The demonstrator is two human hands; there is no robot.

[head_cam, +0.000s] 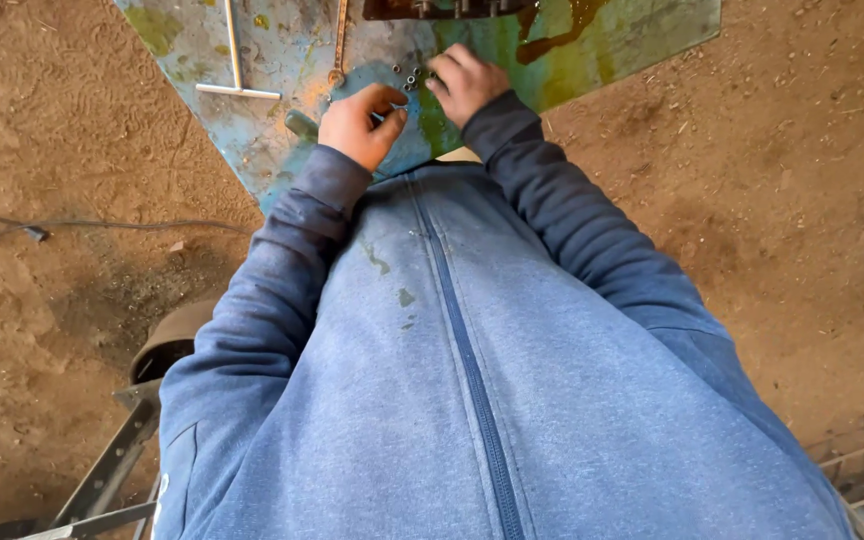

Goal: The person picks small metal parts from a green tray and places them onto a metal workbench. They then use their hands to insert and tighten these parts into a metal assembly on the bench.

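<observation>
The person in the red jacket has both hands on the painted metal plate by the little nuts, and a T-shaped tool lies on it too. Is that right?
Not quite: the head view shows a blue zip jacket, not red. The rest holds: the left hand and right hand rest on the painted metal plate by the little nuts, and the T-shaped tool lies on it.

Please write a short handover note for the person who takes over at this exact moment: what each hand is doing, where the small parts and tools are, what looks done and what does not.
Left hand: curled, fingertips pinched together above the worn blue-green metal plate; whether it holds a part I cannot tell.
Right hand: fingers down on the plate, touching a cluster of small dark nuts.
Tools: a T-handle wrench lies on the plate to the left; a rusty chain lies beside it, nearer the hands.
Done: the nuts are gathered loose in one spot.
Left: none of the nuts appears fitted to anything; the wrench lies untouched.
</observation>
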